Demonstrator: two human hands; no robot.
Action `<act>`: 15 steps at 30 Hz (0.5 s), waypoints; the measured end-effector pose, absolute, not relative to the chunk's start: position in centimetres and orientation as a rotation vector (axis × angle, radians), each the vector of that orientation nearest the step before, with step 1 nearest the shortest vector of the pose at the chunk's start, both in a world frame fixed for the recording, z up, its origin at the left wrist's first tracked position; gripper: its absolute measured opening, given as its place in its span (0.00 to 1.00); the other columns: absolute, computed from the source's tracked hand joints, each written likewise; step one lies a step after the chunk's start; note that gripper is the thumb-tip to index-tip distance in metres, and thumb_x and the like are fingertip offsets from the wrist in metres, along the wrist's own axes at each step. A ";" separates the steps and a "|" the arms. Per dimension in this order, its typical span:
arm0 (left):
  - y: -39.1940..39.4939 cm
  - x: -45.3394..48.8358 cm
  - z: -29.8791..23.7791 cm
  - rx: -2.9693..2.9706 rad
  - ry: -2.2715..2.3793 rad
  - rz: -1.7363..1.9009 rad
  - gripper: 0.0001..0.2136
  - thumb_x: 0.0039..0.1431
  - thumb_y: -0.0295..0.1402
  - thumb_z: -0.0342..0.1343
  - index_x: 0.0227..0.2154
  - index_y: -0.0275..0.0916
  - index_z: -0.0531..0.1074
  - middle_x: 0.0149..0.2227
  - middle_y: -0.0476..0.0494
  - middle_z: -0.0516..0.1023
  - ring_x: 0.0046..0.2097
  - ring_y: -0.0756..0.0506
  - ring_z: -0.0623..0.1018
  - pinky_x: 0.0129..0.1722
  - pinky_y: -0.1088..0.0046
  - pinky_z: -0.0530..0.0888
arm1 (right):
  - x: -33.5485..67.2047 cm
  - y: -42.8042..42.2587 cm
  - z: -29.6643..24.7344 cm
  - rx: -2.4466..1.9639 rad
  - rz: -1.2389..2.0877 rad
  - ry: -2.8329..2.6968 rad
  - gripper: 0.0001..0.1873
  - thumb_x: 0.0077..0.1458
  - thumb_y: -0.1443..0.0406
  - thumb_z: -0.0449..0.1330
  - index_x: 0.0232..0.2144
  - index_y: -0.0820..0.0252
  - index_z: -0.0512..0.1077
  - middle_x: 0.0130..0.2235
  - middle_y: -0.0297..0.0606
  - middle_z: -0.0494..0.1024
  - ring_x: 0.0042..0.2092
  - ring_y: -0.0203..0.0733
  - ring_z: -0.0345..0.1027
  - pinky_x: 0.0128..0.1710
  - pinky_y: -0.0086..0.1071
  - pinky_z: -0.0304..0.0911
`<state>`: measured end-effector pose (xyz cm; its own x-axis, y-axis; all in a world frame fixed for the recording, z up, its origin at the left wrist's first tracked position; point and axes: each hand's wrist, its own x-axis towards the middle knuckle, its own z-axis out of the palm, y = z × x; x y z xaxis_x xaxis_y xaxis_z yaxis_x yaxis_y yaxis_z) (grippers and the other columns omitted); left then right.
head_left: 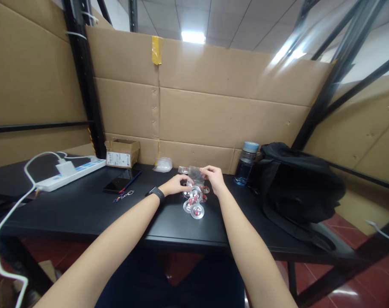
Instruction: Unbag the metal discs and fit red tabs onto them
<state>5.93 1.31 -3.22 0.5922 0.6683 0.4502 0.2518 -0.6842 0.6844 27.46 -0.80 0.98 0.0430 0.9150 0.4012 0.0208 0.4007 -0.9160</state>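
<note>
Our left hand (175,185) and right hand (214,177) together grasp a clear bag (194,173) above the round discs (196,205); several discs already lie out on the table (85,209), while the bag seems not yet emptied.

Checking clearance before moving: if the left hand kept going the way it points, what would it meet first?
Likely the clear plastic bag both hands pinch, then the right hand; depth is unclear.

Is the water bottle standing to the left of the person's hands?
No. The water bottle stands on the table right of both hands, next to the black bag.
</note>
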 end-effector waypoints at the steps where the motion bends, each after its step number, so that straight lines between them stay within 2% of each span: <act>1: 1.3 5.9 -3.2 2.249 0.729 0.959 0.15 0.52 0.41 0.67 0.40 0.38 0.80 0.44 0.43 0.83 0.48 0.42 0.79 0.54 0.67 0.70 | 27.5 -0.8 1.0 -0.930 0.860 -1.352 0.17 0.38 0.53 0.72 0.22 0.61 0.77 0.22 0.34 0.73 0.26 0.36 0.63 0.27 0.30 0.57; 9: 0.9 6.2 -3.1 2.157 0.754 0.986 0.17 0.53 0.42 0.67 0.41 0.37 0.81 0.45 0.41 0.83 0.47 0.40 0.80 0.52 0.66 0.71 | 27.5 -0.9 0.9 -0.920 0.794 -1.387 0.18 0.43 0.52 0.71 0.26 0.62 0.80 0.23 0.34 0.74 0.26 0.36 0.63 0.28 0.30 0.57; 15: 1.2 6.3 -3.4 2.121 0.879 1.087 0.18 0.60 0.48 0.59 0.37 0.37 0.81 0.39 0.42 0.83 0.42 0.41 0.79 0.47 0.67 0.73 | 27.6 -0.7 0.8 -0.903 0.729 -1.374 0.20 0.44 0.50 0.70 0.30 0.61 0.81 0.28 0.38 0.79 0.30 0.39 0.67 0.29 0.31 0.59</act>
